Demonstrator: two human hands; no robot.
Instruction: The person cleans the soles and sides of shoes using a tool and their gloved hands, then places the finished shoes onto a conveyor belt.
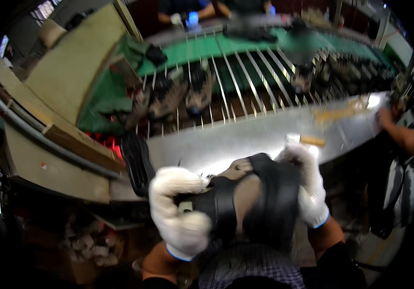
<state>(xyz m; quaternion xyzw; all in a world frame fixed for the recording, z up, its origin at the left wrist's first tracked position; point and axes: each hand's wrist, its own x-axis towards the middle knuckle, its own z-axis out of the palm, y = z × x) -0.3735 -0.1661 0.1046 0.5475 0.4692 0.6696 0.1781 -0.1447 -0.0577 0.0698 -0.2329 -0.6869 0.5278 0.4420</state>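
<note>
A black and tan shoe [248, 200] is between my hands in front of my body, smeared by motion. My left hand [178, 207], in a white knitted glove, curls around the shoe's left end, near a dark mesh part. On the opposite side my right hand [310, 185], gloved the same way, grips the black end; the shoe hides some of its fingers. A small pale patch shows beside the left fingers. Left of that hand, a black shoe sole [137, 163] leans at the end of the metal ledge.
Beyond the metal ledge [264, 135] runs a rack of metal rods [245, 79] carrying several shoes [199, 91]. A wooden-handled tool [312, 140] lies on the ledge. A beige machine panel [55, 164] borders the left. A co-worker's arm [400, 130] reaches in at right; other people stand at the far side.
</note>
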